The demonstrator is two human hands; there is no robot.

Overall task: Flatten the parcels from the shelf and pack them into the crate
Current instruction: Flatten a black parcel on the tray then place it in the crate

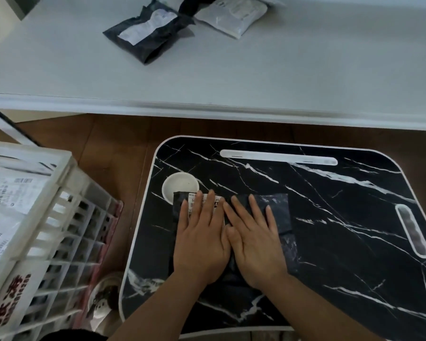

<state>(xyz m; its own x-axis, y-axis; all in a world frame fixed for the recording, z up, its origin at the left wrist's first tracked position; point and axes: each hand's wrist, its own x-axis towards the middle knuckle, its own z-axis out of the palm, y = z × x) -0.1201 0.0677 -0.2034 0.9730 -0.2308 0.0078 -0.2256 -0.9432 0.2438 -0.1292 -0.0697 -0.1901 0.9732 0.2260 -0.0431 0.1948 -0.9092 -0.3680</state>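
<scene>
A black parcel (279, 212) with a white label lies on the black marble-patterned lap table (330, 217). My left hand (202, 239) presses flat on its left part, fingers straight over the label. My right hand (255, 239) presses flat beside it on the parcel's middle, fingers spread. On the white shelf (256, 70) at the back lie a second black parcel (149, 33) and a white parcel (231, 16). The white slatted crate (52, 193) stands at the left, with white labelled parcels (8, 200) inside.
A round white recess (180, 185) sits in the lap table's left corner, partly covered by the parcel. A long white slot (278, 157) runs along the table's far side. Brown wood floor (108, 143) separates table, shelf and crate. A white socket strip (101, 306) lies below the crate.
</scene>
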